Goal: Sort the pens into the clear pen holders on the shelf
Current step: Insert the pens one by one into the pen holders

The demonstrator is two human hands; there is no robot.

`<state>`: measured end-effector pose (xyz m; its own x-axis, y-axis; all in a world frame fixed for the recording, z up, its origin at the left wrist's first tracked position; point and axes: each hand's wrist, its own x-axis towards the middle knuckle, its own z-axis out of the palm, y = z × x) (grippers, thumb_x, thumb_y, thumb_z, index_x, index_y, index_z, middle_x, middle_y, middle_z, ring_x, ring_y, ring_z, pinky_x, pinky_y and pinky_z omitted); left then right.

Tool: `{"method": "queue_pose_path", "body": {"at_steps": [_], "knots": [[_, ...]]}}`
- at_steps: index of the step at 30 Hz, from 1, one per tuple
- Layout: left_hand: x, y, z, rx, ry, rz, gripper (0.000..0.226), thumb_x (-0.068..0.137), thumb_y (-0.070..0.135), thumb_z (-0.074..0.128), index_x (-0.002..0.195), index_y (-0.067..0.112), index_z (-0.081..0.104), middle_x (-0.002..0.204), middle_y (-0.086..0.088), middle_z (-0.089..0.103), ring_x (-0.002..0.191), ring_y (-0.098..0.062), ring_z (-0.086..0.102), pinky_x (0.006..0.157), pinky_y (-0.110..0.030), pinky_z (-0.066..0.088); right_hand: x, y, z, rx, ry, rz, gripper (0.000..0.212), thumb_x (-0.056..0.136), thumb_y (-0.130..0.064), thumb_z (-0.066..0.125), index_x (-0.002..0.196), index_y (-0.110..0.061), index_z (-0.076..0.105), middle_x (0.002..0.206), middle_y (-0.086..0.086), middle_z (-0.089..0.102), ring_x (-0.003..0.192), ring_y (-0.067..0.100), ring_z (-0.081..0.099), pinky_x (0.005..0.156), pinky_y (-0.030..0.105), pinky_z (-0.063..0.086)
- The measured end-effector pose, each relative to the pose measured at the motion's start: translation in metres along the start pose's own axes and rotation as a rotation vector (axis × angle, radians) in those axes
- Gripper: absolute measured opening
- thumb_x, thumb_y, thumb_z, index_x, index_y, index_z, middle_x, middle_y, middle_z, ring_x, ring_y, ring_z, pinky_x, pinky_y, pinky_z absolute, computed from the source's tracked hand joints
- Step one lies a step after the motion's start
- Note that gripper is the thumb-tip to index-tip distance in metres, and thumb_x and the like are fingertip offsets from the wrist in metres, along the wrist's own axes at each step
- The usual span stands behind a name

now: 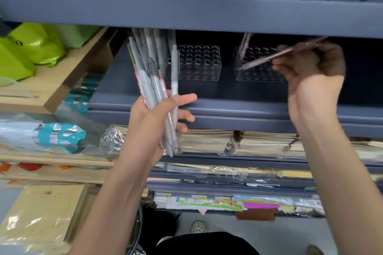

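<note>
Grey shelf [228,107], two clear pen holders [199,62].
Left grip [157,118] curled round pen bundle [149,72]; right grip [310,68] pinching one pen [275,55] at right holder [259,74].

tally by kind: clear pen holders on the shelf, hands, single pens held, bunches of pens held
clear plastic pen holders with round holes: 2 (left holder, right holder)
hands: 2 (left hand, right hand)
thin mauve pen, in right hand: 1
bunch of grey and pink pens, in left hand: 1
total: 6
</note>
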<state>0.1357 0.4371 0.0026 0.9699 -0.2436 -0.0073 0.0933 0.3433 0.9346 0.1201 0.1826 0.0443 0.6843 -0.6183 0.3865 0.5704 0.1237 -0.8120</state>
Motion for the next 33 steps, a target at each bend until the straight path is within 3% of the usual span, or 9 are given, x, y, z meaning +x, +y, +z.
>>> {"method": "queue_pose_path", "body": {"at_steps": [4,7,10,14,17,19,25,29,33], "knots": [[-0.003,-0.004,0.012,-0.016,0.050,-0.006,0.011,0.096,0.009,0.059,0.100,0.004,0.050,0.101,-0.019,0.075,0.055,-0.021,0.061,0.043,-0.024,0.045,0.018,0.004,-0.002,-0.097,0.051,-0.126,0.024,0.089,0.011,0.041,0.112,0.005,0.044,0.082,0.017,0.061,0.067,0.027,0.064,0.062,0.035,0.054],[-0.005,-0.005,0.017,-0.061,0.099,-0.019,0.011,0.099,0.010,0.055,0.097,0.001,0.050,0.086,-0.015,0.075,0.045,-0.015,0.048,0.038,-0.020,0.033,0.029,0.011,0.005,-0.160,0.069,-0.124,0.023,0.089,0.012,0.044,0.111,0.004,0.046,0.070,0.005,0.067,0.056,0.020,0.064,0.061,0.035,0.056],[-0.006,-0.004,0.018,-0.032,0.121,-0.052,0.033,0.100,0.014,0.054,0.115,-0.014,0.048,0.068,-0.006,0.070,0.040,-0.012,0.043,0.035,-0.020,0.031,0.037,0.017,0.009,-0.256,0.022,-0.125,0.017,0.085,0.012,0.048,0.093,-0.001,0.057,0.063,-0.005,0.069,0.054,0.017,0.065,0.059,0.033,0.055],[-0.006,-0.004,0.020,-0.028,0.143,-0.057,0.020,0.100,0.014,0.055,0.106,-0.004,0.051,0.072,-0.008,0.071,0.041,-0.013,0.043,0.036,-0.020,0.031,0.045,0.020,0.016,-0.449,-0.009,-0.163,0.018,0.077,0.003,0.050,0.073,-0.011,0.060,0.056,-0.013,0.066,0.056,0.008,0.066,0.061,0.029,0.055],[-0.005,-0.005,0.022,-0.031,0.147,-0.054,0.025,0.099,0.015,0.055,0.111,-0.007,0.051,0.070,-0.007,0.070,0.040,-0.012,0.043,0.036,-0.019,0.032,0.052,0.022,0.016,-0.711,-0.036,-0.246,0.012,0.078,-0.018,0.054,0.077,-0.029,0.057,0.080,0.006,0.073,0.088,0.028,0.069,0.089,0.048,0.052],[-0.004,-0.004,0.022,-0.037,0.146,-0.045,0.021,0.099,0.014,0.055,0.107,-0.005,0.051,0.073,-0.009,0.071,0.040,-0.013,0.043,0.036,-0.020,0.032,0.054,0.027,0.011,-0.980,-0.121,-0.280,0.008,0.081,-0.033,0.049,0.083,-0.029,0.056,0.099,0.019,0.072,0.103,0.040,0.063,0.098,0.053,0.044],[-0.001,-0.006,0.020,-0.025,0.135,-0.015,0.018,0.097,0.012,0.050,0.111,0.001,0.047,0.096,-0.020,0.075,0.041,-0.014,0.043,0.037,-0.019,0.033,0.057,0.036,0.024,-0.812,-0.185,-0.301,0.035,0.088,-0.029,0.064,0.111,-0.004,0.066,0.117,0.011,0.068,0.116,0.028,0.061,0.107,0.045,0.041],[-0.002,-0.007,0.016,0.023,0.118,-0.019,0.017,0.097,0.015,0.051,0.102,-0.001,0.049,0.100,-0.017,0.076,0.041,-0.014,0.041,0.038,-0.020,0.034,0.056,0.041,0.022,-0.852,-0.212,-0.299,0.037,0.089,-0.037,0.063,0.105,-0.005,0.070,0.108,0.009,0.072,0.108,0.025,0.066,0.102,0.042,0.046],[-0.001,-0.006,0.017,0.059,0.102,-0.027,0.015,0.095,0.017,0.054,0.091,0.003,0.053,0.096,-0.020,0.075,0.041,-0.016,0.039,0.038,-0.020,0.034,0.056,0.040,0.024,-1.014,-0.221,-0.339,0.047,0.090,-0.048,0.055,0.114,-0.010,0.069,0.116,0.007,0.070,0.115,0.025,0.063,0.105,0.037,0.041]]}}
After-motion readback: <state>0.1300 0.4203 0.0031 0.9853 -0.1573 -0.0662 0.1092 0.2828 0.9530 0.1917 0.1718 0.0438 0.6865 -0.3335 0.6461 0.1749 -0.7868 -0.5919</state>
